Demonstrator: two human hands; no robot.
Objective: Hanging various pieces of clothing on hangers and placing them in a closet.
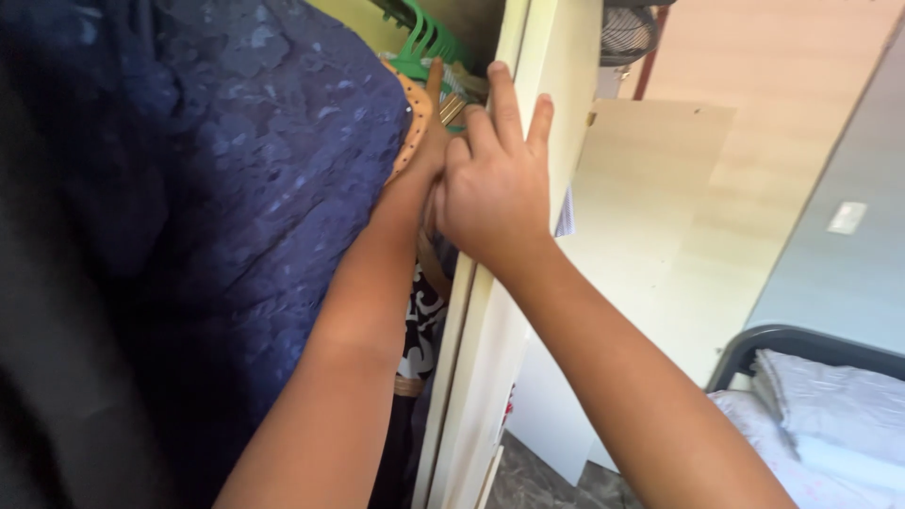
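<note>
Both hands reached into the wardrobe: the right hand (495, 184), fingers pressed together, lay against the cream door edge (542, 85), while the left hand (426, 141), fingers hidden, touched the wooden hanger (418, 118) beside the blue lace garment (264, 151) at left, green hangers (426, 42) beyond.

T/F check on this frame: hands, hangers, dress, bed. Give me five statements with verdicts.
1. Both hands reach up among the hangers in the wardrobe. True: the left hand and right hand are together beside the wardrobe panel.
2. A dark blue lace dress hangs left of the arms. True.
3. The hangers at the top are red. False: the green hangers are green, with a wooden hanger below them.
4. A bed with white bedding is at lower right. True.
5. The right hand holds a phone. False: no phone is visible; its fingers are raised against the panel.
</note>
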